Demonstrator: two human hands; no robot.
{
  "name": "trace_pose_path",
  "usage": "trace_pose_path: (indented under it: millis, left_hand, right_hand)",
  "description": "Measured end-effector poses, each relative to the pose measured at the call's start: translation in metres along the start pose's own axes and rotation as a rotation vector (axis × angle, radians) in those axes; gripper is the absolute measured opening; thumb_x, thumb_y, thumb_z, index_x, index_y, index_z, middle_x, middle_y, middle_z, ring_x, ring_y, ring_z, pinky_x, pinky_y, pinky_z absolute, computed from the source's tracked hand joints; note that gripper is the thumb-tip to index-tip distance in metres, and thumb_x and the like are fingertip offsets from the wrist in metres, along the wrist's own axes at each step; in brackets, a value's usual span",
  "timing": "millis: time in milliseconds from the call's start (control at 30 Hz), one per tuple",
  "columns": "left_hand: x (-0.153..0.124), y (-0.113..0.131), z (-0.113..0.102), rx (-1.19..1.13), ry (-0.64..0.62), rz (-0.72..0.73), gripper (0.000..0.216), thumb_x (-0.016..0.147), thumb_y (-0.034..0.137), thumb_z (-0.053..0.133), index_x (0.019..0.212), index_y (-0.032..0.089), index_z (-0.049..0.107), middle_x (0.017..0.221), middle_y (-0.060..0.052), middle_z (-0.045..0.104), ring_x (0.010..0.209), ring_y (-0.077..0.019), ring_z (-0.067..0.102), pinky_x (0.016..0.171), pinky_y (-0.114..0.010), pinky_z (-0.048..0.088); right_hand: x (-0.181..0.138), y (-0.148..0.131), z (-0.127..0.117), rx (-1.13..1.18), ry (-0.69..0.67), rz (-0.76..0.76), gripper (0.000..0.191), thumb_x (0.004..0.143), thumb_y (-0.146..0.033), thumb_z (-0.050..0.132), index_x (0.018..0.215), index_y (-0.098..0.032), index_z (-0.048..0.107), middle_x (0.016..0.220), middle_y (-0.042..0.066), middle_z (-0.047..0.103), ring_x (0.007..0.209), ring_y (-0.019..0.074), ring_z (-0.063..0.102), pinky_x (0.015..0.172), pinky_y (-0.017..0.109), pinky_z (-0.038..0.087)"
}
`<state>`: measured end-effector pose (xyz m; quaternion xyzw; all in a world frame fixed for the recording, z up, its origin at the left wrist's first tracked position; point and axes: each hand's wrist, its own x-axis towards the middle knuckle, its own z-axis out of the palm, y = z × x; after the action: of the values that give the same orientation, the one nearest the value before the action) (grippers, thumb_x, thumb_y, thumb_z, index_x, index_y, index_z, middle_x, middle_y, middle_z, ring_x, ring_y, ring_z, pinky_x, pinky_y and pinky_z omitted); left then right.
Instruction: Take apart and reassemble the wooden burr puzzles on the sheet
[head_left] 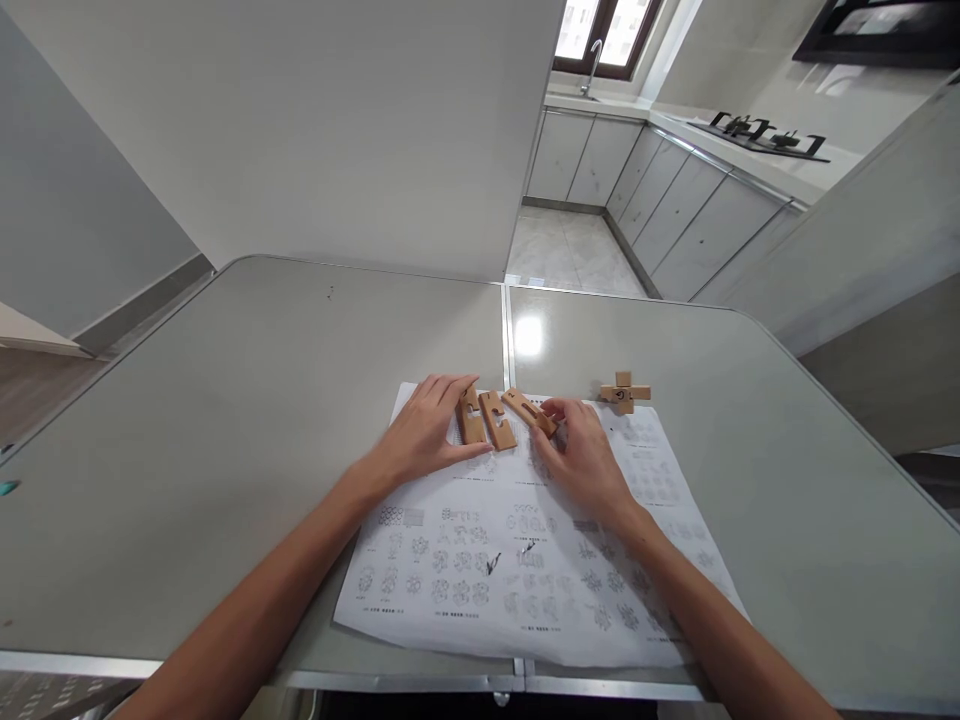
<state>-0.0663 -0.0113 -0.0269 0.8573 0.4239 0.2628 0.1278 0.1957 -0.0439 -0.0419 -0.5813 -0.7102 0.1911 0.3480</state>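
Observation:
Three flat notched wooden puzzle pieces lie side by side on a printed instruction sheet (465,500). My left hand (429,425) grips the left piece (471,418), fingertips at its far end and thumb at its near end. The middle puzzle piece (497,420), with a cutout in its side, lies close beside it, near the left thumb tip. My right hand (581,450) is closed with thumb and fingers on the near end of the slotted right piece (525,407), which lies at a slant. Part of that piece's near end is hidden by the fingers.
An assembled cross-shaped wooden puzzle (622,392) stands at the sheet's far right corner. The sheet shows printed diagrams and lies across the seam of a grey table (225,450). Beyond the table are a white wall and a kitchen with cabinets (675,190) and a stove (765,140).

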Motion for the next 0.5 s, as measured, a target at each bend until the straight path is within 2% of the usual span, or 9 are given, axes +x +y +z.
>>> trace_pose_path:
  millis: [133,233,333,400,500]
  left_hand:
    - [0.0,0.004,0.001,-0.034,0.043,0.021,0.084,0.088,0.057,0.08,0.155,0.028,0.038,0.148,-0.014,0.057,0.134,-0.0345,0.059,0.109,-0.054,0.055]
    - [0.0,0.007,0.002,-0.047,0.081,0.06,0.083,0.088,0.056,0.08,0.154,0.026,0.038,0.148,-0.015,0.058,0.133,-0.0344,0.061,0.107,-0.053,0.056]
    - [0.0,0.01,0.002,-0.048,0.116,0.08,0.083,0.088,0.054,0.081,0.154,0.025,0.038,0.146,-0.015,0.059,0.133,-0.034,0.061,0.106,-0.052,0.057]
    - [0.0,0.012,0.002,-0.05,0.138,0.086,0.085,0.088,0.053,0.082,0.154,0.025,0.038,0.146,-0.016,0.059,0.133,-0.0341,0.061,0.106,-0.052,0.057]
    - [0.0,0.015,0.003,-0.061,0.167,0.098,0.088,0.087,0.052,0.083,0.156,0.024,0.037,0.145,-0.017,0.06,0.132,-0.0345,0.062,0.106,-0.052,0.057]
  right_hand:
    - [0.0,0.001,0.001,0.042,-0.008,0.01,0.02,0.1,-0.037,0.059,0.115,-0.024,0.061,0.112,0.011,0.069,0.108,0.0333,0.059,0.093,0.051,0.048]
    - [0.001,0.0,0.002,0.039,-0.017,-0.004,0.016,0.103,-0.037,0.054,0.106,-0.025,0.064,0.102,0.009,0.07,0.099,0.0317,0.059,0.088,0.049,0.047]
    - [0.002,-0.003,0.0,0.061,0.007,0.017,0.025,0.106,-0.043,0.051,0.096,-0.024,0.063,0.092,0.008,0.068,0.088,0.0288,0.058,0.079,0.044,0.046]
    - [0.003,-0.006,-0.002,0.139,0.014,0.064,0.03,0.106,-0.048,0.051,0.099,-0.023,0.064,0.089,0.006,0.066,0.081,0.0258,0.056,0.073,0.039,0.045]
    - [0.003,-0.013,-0.008,0.36,-0.048,0.13,0.034,0.106,-0.054,0.053,0.104,-0.022,0.066,0.086,0.004,0.064,0.077,0.022,0.056,0.068,0.034,0.045]
